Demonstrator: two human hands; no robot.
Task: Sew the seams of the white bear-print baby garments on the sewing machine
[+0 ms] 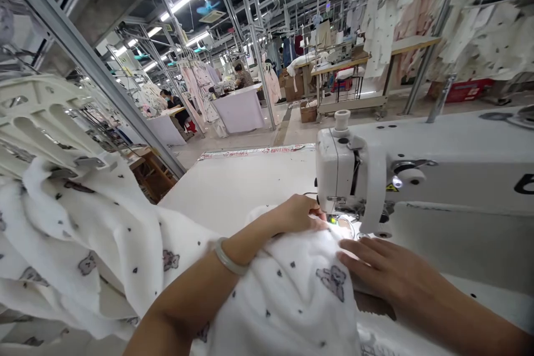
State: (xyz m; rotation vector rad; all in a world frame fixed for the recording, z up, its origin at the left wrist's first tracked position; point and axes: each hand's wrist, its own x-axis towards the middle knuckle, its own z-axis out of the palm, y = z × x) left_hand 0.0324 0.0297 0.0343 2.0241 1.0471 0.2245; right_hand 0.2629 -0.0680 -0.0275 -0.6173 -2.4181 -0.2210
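White plush fabric printed with bears and small dark marks lies over the front of the sewing machine and runs up to its lit needle area. My left hand, a pale bangle on its wrist, is closed on the fabric's edge just left of the presser foot; its fingertips are partly hidden. To the right of the needle, my right hand rests with fingers stretched out, their tips on the fabric edge. The needle itself is too small and bright to make out.
At left, more bear-print fabric hangs from a white plastic hanger clamp. The white table extends behind the machine head. A slanting metal post stands at left. Farther off are co-workers, worktables and hanging garments.
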